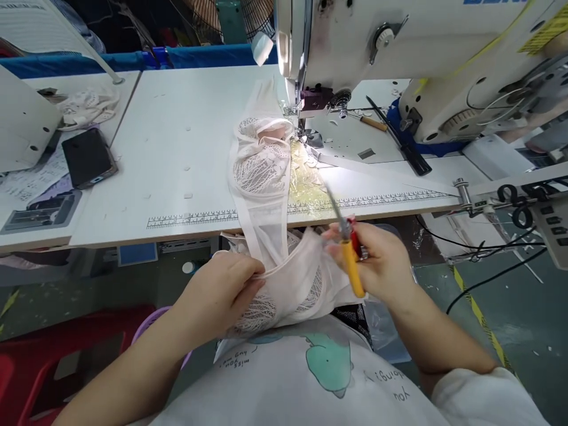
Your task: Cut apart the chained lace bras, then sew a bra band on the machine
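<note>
The pale lace garment lies just left of the needle area of the sewing machine, runs over the near edge of the white table and drapes down to the printed shirt — likely so that its weight rests near the person instead of dragging. The left hand pinches a garment edge between thumb and forefinger, apparently to steady it. The right hand curls its fingers around yellow-handled scissors, the blurred blades pointing far and slightly left, presumably to spare the cloth — whether its fingertips also grip fabric, I cannot tell
</note>
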`<state>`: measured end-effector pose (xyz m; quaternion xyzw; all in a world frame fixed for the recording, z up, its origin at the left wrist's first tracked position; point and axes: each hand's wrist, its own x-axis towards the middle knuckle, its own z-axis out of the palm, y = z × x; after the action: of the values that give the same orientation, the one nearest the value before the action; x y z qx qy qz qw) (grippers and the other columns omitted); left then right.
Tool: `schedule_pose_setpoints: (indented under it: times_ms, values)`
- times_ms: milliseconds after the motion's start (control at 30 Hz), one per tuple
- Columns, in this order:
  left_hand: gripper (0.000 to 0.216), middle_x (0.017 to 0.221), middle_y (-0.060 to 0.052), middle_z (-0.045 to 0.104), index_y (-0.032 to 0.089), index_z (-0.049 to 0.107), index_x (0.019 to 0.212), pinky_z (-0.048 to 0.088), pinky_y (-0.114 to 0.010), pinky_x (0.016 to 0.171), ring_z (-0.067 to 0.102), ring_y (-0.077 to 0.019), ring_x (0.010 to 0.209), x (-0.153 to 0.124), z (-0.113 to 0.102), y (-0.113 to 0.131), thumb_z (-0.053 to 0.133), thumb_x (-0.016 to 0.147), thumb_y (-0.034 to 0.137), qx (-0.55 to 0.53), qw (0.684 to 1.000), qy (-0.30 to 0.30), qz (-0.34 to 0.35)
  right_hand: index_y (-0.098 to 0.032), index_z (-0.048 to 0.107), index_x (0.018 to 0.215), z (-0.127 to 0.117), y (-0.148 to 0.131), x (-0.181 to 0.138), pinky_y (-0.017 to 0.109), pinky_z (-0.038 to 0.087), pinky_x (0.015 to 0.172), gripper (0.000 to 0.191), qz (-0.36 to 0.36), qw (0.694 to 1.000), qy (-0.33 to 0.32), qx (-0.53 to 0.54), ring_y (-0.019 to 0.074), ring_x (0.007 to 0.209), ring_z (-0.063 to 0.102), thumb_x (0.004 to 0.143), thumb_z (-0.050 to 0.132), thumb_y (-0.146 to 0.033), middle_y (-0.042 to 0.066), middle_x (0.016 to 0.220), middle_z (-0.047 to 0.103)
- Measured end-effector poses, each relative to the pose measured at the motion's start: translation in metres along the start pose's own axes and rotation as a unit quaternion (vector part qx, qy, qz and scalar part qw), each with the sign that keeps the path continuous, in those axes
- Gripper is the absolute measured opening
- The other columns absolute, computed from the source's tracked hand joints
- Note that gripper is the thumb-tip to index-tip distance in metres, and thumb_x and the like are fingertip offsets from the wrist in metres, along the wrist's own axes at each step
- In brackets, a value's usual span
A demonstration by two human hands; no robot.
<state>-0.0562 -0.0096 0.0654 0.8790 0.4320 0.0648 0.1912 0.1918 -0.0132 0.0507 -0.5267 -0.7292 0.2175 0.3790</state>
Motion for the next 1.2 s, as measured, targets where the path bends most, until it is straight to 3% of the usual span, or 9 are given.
schedule_pose_setpoints:
  times_ms: [133,200,400,500,667,767,900,1033,1200]
  values:
    - [0.022,0.07,-0.002,0.061,0.017,0.056,0.081,0.04,-0.03,0.059,0.056,-0.0182,0.064,0.007,-0.001,0.011,0.035,0.087,0.018,-0.002,0.997,0.006,0.079,-0.018,0.048,0.064,0.027,-0.011,0.0,0.02,0.034,0.046,0.009,-0.057,0.978,-0.169,0.104,0.0103,0.052,0.046,0.065,0.053,-0.011,-0.001,0.06,0.054]
    - [0.023,0.072,-0.004,0.062,0.016,0.056,0.08,0.042,-0.032,0.062,0.057,-0.0186,0.066,0.009,-0.001,0.014,0.033,0.087,0.015,0.001,0.994,0.006,0.11,-0.019,0.043,0.06,0.038,-0.013,0.001,0.018,0.034,0.045,0.014,-0.052,0.969,-0.204,0.129,0.0099,0.052,0.046,0.058,0.05,-0.006,-0.002,0.059,0.053]
    - [0.019,0.074,0.0,0.062,0.021,0.059,0.093,0.036,-0.044,0.09,0.058,-0.0183,0.07,-0.003,-0.005,-0.011,0.042,0.085,0.017,0.06,0.987,-0.006,0.147,-0.019,0.042,0.06,0.041,-0.007,0.001,0.018,0.04,0.048,0.018,0.002,0.946,-0.223,0.237,0.01,0.058,0.053,0.056,0.048,-0.003,0.001,0.077,0.062]
    - [0.018,0.08,0.0,0.064,0.023,0.061,0.092,0.033,-0.041,0.096,0.059,-0.0175,0.074,-0.016,-0.012,-0.03,0.045,0.084,0.019,0.058,0.989,0.028,0.131,-0.018,0.042,0.06,0.037,-0.005,0.001,0.019,0.042,0.05,0.02,0.017,0.939,-0.237,0.249,0.0112,0.061,0.055,0.055,0.049,-0.001,0.002,0.083,0.063]
    - [0.023,0.092,0.0,0.066,0.023,0.062,0.102,0.047,-0.019,0.078,0.062,-0.0129,0.086,-0.03,-0.029,-0.04,0.046,0.086,0.024,-0.023,0.993,0.046,0.103,-0.019,0.041,0.06,0.034,-0.003,-0.001,0.019,0.043,0.05,0.021,0.027,0.937,-0.243,0.251,0.0113,0.061,0.056,0.055,0.05,0.0,0.002,0.081,0.062]
    - [0.02,0.089,0.001,0.071,0.023,0.067,0.094,0.05,-0.013,0.068,0.066,-0.0108,0.08,-0.03,-0.033,-0.036,0.051,0.082,0.021,-0.053,0.995,0.06,0.067,-0.019,0.039,0.058,0.034,-0.004,-0.002,0.019,0.042,0.049,0.02,0.021,0.941,-0.229,0.247,0.0096,0.058,0.053,0.056,0.047,-0.001,0.001,0.079,0.06]
    - [0.013,0.08,0.002,0.072,0.026,0.069,0.079,0.052,-0.017,0.064,0.066,-0.0126,0.074,-0.027,-0.028,-0.028,0.057,0.077,0.022,-0.142,0.978,0.144,-0.047,-0.019,0.04,0.058,0.034,-0.004,-0.008,0.018,0.04,0.048,0.019,0.037,0.948,-0.205,0.24,0.0088,0.055,0.048,0.063,0.054,-0.008,-0.001,0.068,0.054]
    - [0.01,0.083,0.0,0.068,0.024,0.066,0.083,0.05,-0.019,0.057,0.063,-0.0145,0.073,-0.023,-0.021,-0.016,0.061,0.075,0.022,-0.248,0.942,0.186,-0.124,-0.018,0.048,0.062,0.034,-0.007,-0.021,0.019,0.039,0.047,0.015,0.101,0.952,-0.198,0.211,0.0094,0.053,0.045,0.067,0.062,-0.019,-0.003,0.06,0.047]
    - [0.036,0.084,-0.002,0.062,0.022,0.048,0.117,0.05,-0.022,0.068,0.06,-0.0124,0.074,-0.004,-0.01,0.005,0.05,0.082,0.018,-0.264,0.936,0.226,-0.053,-0.016,0.055,0.069,0.024,-0.002,-0.027,0.021,0.041,0.047,0.019,0.128,0.944,-0.231,0.195,0.0105,0.053,0.046,0.07,0.064,-0.033,-0.001,0.06,0.053]
